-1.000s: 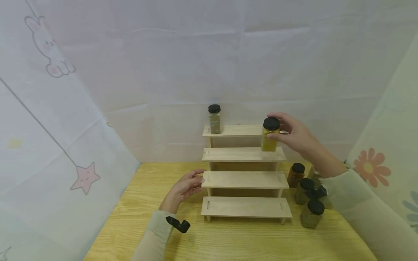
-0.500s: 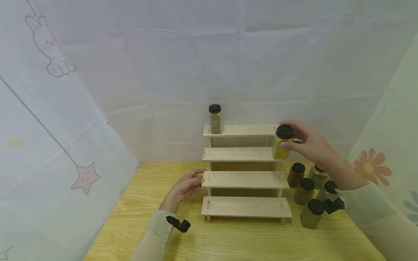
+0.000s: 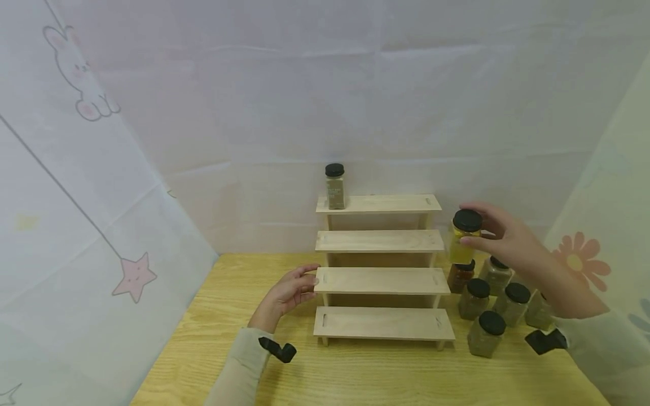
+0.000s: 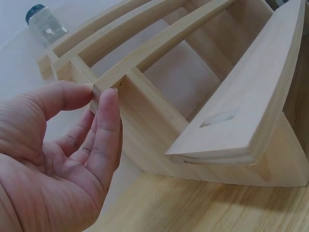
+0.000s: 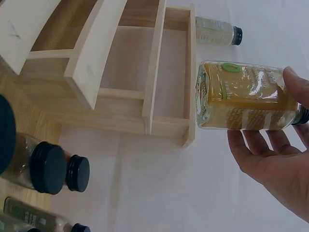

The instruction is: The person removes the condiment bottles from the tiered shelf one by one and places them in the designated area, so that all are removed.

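My right hand [image 3: 513, 239] grips a square glass spice jar [image 3: 463, 242] with yellow contents and a black lid, fingers and thumb near its top. The jar is upright in the air, just right of the shelf's second tier from the top. In the right wrist view this jar [image 5: 246, 96] shows a small green label. A stepped wooden spice rack [image 3: 381, 280] stands on the table, and my left hand [image 3: 291, 290] pinches the left end of one of its middle boards. Thumb and fingertips meet that board's corner in the left wrist view. Another spice jar [image 3: 335, 189] stands at the top tier's left end.
Several black-lidded spice jars stand right of the rack, among them a red-brown one [image 3: 459, 277] and a front greenish one [image 3: 484, 335]. A white cloth backdrop [image 3: 274, 113] rises behind the wood-grain table [image 3: 213, 327], with printed cloth on both sides.
My right hand has carried the yellow spice jar rightward and down, from in front of the upper tiers to beside the rack. The left hand stays in place.
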A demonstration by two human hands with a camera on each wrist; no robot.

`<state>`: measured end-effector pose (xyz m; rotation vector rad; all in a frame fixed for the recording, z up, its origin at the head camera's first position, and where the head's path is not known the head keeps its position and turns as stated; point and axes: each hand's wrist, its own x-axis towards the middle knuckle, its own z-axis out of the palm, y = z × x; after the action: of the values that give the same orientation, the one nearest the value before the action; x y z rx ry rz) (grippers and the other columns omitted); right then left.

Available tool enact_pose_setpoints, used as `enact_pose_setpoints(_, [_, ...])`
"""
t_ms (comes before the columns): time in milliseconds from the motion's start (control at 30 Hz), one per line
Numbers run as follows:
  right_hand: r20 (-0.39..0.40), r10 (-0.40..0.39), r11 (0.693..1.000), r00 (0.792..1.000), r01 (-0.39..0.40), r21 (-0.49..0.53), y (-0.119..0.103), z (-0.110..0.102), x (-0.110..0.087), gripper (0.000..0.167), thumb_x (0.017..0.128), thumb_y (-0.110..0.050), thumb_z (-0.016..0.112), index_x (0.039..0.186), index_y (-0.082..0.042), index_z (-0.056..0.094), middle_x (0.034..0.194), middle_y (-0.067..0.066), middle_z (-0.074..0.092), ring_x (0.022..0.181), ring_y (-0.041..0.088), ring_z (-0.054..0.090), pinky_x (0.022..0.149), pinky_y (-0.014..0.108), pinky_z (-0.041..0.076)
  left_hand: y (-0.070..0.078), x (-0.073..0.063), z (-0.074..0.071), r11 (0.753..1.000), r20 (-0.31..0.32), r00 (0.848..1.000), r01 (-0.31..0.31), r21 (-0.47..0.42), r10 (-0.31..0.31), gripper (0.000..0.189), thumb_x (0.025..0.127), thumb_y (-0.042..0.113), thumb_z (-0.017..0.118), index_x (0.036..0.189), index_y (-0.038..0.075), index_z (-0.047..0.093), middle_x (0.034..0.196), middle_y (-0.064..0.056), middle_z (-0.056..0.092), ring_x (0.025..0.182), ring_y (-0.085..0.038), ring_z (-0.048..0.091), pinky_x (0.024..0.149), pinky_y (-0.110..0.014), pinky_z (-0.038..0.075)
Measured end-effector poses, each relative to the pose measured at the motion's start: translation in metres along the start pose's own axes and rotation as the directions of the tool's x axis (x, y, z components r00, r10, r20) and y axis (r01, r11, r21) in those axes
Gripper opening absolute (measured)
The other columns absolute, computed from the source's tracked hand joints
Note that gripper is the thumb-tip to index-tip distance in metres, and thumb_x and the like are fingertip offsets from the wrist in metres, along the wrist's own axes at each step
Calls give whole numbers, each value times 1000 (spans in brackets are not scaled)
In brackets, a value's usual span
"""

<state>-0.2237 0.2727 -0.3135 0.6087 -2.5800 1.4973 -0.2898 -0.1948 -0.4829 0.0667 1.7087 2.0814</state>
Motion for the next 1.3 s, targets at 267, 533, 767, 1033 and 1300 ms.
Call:
enact_pose_setpoints(267, [-10, -9, 999, 1000, 9, -36, 11, -5, -13, 61, 97, -12, 70, 152, -18, 43, 129, -17, 55, 110, -11, 57, 75, 21, 55, -1, 0, -1, 1000, -6, 1000, -1, 10, 1, 68, 99, 4, 63, 157, 2, 29, 107, -4, 60, 79, -11, 63, 74, -25, 60])
enact_pose_setpoints(533, [3, 16, 998, 1000, -15, -56, 19, -10, -27, 61, 99, -15, 68, 154, -19, 41, 133, -14, 50, 107, -11, 58, 76, 24, 58, -3, 1, -1, 1000, -6, 1000, 1, 20, -1, 70, 97, 7, 67, 157, 4, 31, 121, -10, 54, 79, -11, 62, 77, -27, 60])
enact_pose_setpoints(767, [-13, -14, 999, 1000, 14, -48, 30, -17, -40, 61, 97, -5, 68, 151, -17, 44, 132, -17, 49, 109, -11, 57, 75, 21, 58, -2, 0, -1, 1000, -12, 1000, 3, 24, -3, 70, 97, 8, 67, 157, 4, 32, 118, -9, 55, 78, -11, 61, 78, -27, 60])
enact_pose_setpoints(1033, [-4, -44, 998, 999, 44, -48, 40, -20, -54, 62, 95, 2, 67, 151, -12, 43, 129, -12, 54, 107, -5, 62, 73, 24, 59, -3, 1, -1, 1000, -16, 1000, -3, 25, 3, 66, 98, 6, 65, 156, 5, 34, 118, -9, 54, 79, -11, 62, 74, -25, 60])
enact_pose_setpoints(1300, [-17, -73, 996, 997, 73, -47, 52, -24, -71, 65, 92, 8, 67, 151, -9, 44, 130, -19, 55, 111, -10, 59, 75, 17, 57, -4, 2, -2, 1000, -15, 1000, -7, 23, 7, 63, 99, 5, 64, 155, 6, 36, 119, -10, 52, 78, -11, 61, 72, -24, 59])
